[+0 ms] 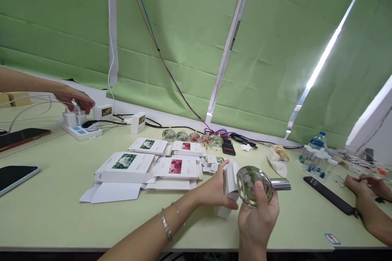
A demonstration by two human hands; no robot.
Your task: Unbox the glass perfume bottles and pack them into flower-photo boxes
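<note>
My left hand [216, 189] is closed round a small white carton [230, 181], held upright at the front middle of the table. Just right of it, my right hand [259, 216] grips a round, clear glass perfume bottle [249, 179] with a silver cap [281, 184] pointing right. The thumb presses on the bottle's face, and the bottle's left edge is close to the carton; whether they touch I cannot tell. Left of my hands lie several flattened white boxes with flower pictures, among them a white-flower box [125, 165] and a red-flower box [176, 167].
Behind the boxes stands a row of round bottles [194, 136], beside a black phone [228, 148] and cables. At left, another person's hand [78, 98] is over a power strip [81, 130]. Another person's hands [364, 185] rest at right, near small vials [318, 161] and a black strip [327, 195].
</note>
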